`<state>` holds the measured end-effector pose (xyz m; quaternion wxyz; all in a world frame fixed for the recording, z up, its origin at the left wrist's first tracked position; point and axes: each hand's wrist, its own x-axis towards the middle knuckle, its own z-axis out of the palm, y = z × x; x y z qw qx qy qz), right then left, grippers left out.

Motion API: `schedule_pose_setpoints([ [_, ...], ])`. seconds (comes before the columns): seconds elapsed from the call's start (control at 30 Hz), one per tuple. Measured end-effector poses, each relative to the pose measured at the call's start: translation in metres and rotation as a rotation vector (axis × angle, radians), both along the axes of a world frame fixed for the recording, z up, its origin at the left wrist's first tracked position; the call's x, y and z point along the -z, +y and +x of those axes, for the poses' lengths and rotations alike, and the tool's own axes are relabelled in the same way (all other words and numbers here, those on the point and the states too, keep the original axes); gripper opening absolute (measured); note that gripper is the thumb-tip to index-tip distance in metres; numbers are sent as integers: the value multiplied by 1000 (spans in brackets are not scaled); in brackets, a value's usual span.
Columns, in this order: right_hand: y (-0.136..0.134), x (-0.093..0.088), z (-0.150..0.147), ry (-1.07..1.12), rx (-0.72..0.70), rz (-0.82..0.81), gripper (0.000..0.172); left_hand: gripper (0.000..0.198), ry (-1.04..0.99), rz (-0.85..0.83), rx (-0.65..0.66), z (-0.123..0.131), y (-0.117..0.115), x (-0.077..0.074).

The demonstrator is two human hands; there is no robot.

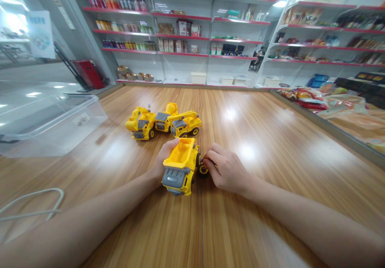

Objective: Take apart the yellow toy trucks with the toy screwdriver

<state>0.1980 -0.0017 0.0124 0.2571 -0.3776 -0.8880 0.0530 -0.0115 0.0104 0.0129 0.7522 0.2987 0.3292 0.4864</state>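
A yellow toy dump truck (pixel 180 168) with a grey front is tilted above the wooden table, its open bed facing up. My left hand (pixel 164 156) grips it from the left side, thumb at the bed's rim and the other fingers hidden behind it. On the truck's right side, my right hand (pixel 224 166) has its fingers pinched at a small black toy wheel (pixel 203 170) with a yellow hub. Whether this wheel is joined to the truck I cannot tell. Just beyond stand a yellow toy excavator (pixel 141 123), a toy mixer truck (pixel 165 117) and a toy crane truck (pixel 186 123).
A clear plastic bin (pixel 54 127) stands at the left, with a pale cable (pixel 39 192) nearer me. Bagged goods (pixel 313 99) lie beyond the right edge of the table (pixel 255 228). Stocked shelves (pixel 183 15) and a red cart (pixel 88 73) are behind.
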Motion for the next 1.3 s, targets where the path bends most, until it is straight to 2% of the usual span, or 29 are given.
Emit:
schedule_pose_setpoints([
  [0.07, 1, 1, 1, 25, -7, -17, 6, 39, -3, 0, -2, 0, 0, -2],
  [0.17, 0, 2, 1, 45, -11, -42, 5, 39, -7, -3, -20, 1, -2, -4],
  [0.43, 0, -1, 0, -8, -19, -22, 17, 38, -9, -10, -38, 1, -2, -4],
  [0.57, 0, 1, 1, 46, -21, -27, 5, 40, 1, -7, -25, 0, -2, -4],
  [0.83, -2, 2, 0, 72, -18, -58, 11, 40, 16, 26, -15, 1, -2, -3],
  [1.07, 3, 5, 0, 111, -46, -20, 18, 39, 25, -4, -29, -1, 0, -1],
  [1.3, 5, 9, 0, 174, -40, 29, 16, 35, -23, 4, -16, -2, 1, -3],
])
